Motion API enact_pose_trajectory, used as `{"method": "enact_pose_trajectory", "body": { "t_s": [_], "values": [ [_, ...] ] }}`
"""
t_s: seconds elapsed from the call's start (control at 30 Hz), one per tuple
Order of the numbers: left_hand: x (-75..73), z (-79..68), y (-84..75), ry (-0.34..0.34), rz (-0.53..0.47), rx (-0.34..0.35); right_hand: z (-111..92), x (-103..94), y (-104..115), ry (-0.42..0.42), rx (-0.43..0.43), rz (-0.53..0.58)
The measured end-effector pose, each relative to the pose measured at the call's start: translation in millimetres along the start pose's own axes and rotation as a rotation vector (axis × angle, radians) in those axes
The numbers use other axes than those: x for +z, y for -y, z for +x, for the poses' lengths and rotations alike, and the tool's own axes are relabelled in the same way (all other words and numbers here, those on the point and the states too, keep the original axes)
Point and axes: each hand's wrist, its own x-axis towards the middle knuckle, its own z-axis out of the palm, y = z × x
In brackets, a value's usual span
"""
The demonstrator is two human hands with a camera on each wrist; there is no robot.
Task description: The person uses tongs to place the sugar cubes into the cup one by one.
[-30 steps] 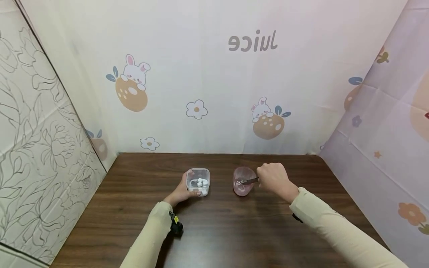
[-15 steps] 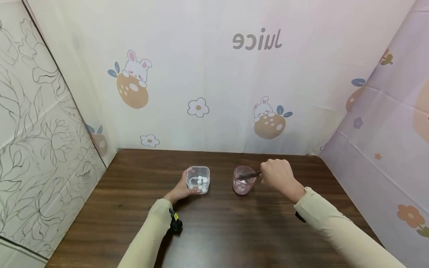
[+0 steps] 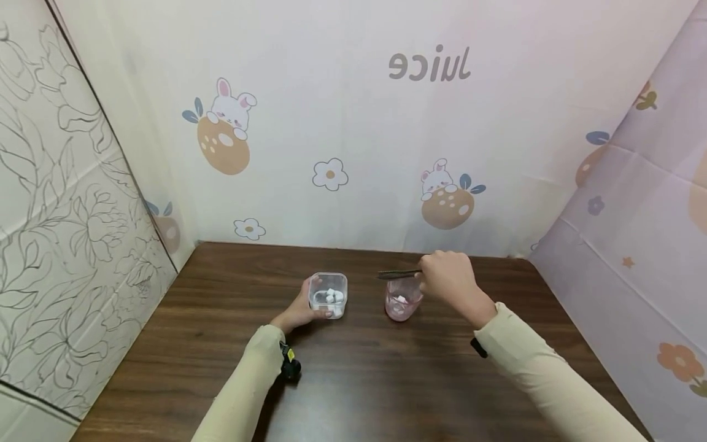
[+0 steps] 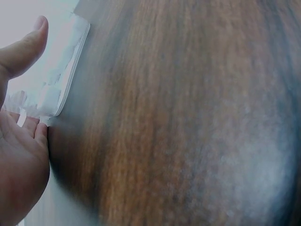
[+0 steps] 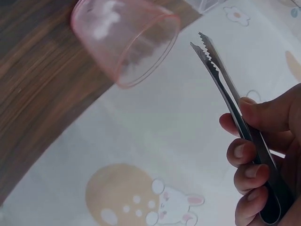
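Metal tongs (image 5: 237,108) sit in the right grip (image 3: 450,281), its thumb pressed to one arm of the tongs and its fingers curled about the other. The tongs run out ahead of the knuckles to toothed tips (slightly apart from each other), which lie outside and above the pink cup (image 3: 393,311). That cup, see-through, stands upright on the brown wooden surface (image 3: 353,380), near the right grip and just below the tongs as the head view shows it. A white piece (image 3: 401,299) lies inside the cup.

To the cup's left, with bare wood between them, is a clear box (image 3: 322,282) holding several small white cubes (image 3: 334,296). The left grip (image 3: 299,310) clasps this box from its left side, thumb along the near wall and fingers at the far one; the left wrist view catches only part of the box, washed out by glare. Behind everything hangs a pale cloth (image 3: 375,135) printed with bunnies, oranges and flowers.
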Motion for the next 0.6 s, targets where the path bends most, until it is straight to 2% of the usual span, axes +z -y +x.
{"method": "enact_pose_trajectory", "body": {
  "t_s": [0.37,0.6],
  "values": [
    [7.2,-0.1,2.8,-0.021,0.001,0.007,15,19.3,30,-0.007,-0.078,0.038],
    [2.9,-3.7,-7.3,-0.015,0.022,0.007,27,34.6,55,-0.005,-0.133,0.075]
  ]
}}
